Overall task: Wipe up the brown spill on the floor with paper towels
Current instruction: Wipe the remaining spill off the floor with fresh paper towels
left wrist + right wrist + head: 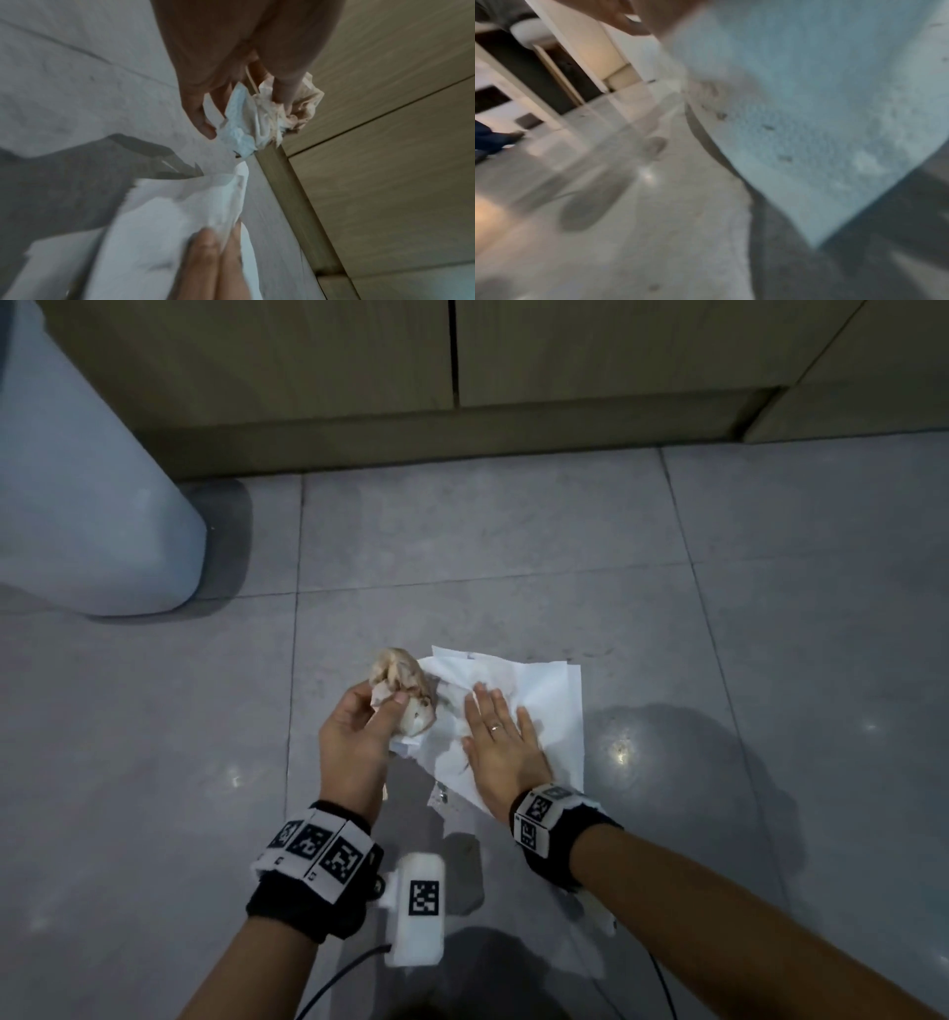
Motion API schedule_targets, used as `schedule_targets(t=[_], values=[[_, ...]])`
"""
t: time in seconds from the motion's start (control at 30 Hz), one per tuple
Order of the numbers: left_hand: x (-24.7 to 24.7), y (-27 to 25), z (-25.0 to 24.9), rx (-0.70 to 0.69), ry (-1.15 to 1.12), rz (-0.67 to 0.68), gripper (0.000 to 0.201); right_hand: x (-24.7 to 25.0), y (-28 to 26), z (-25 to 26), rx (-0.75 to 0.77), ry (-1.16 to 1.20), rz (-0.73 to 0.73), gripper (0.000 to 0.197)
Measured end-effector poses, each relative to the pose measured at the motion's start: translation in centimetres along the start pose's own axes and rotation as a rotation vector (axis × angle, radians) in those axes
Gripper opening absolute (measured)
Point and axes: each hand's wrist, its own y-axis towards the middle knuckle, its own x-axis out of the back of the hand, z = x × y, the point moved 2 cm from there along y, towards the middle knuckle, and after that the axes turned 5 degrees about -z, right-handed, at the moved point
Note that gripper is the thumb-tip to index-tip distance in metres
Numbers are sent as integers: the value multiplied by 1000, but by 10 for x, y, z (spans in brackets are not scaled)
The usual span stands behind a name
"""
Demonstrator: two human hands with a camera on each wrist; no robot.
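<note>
Wiping step | your left hand (354, 737) pinches soiled wad (403, 685) | right hand (500, 742) flat, spread on fresh paper towel (549, 695) | next: sweep under that grip.

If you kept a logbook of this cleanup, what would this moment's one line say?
left hand: grips stained wad | right hand: flat, pressing clean paper towel onto floor | spill: hidden or gone
</note>
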Motion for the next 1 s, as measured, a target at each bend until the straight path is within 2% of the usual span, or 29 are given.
schedule_targets(t=[0.07, 0.1, 0.2, 0.23, 0.4, 0.67, 0.8, 0.9, 1.0], values=[[13, 5, -9, -54, 4, -35, 13, 6, -2, 15, -14, 37, -113, 65], [22, 9, -12, -78, -2, -66, 14, 2, -5, 25, 19, 26, -112, 64], [38, 19, -19, -113, -28, -153, 19, -19, -13, 37, 92, -92, 99, 61], [40, 22, -20, -118, -36, -173, 19, -20, -12, 35, 99, -129, 122, 60], [49, 31, -17, -111, -25, -219, 17, -24, -9, 34, 136, -197, 100, 64], [36, 16, -20, -97, -64, -175, 16, -18, -8, 33, 150, -154, 164, 67], [43, 8, -30, -132, -60, -118, 17, 2, -7, 40, 145, -165, 154, 81], [54, 8, -32, -142, -75, -135, 17, 10, 6, 42, 266, -308, 117, 98], [59, 10, -28, -125, -82, -151, 16, -1, 19, 35, 314, -365, 199, 100]])
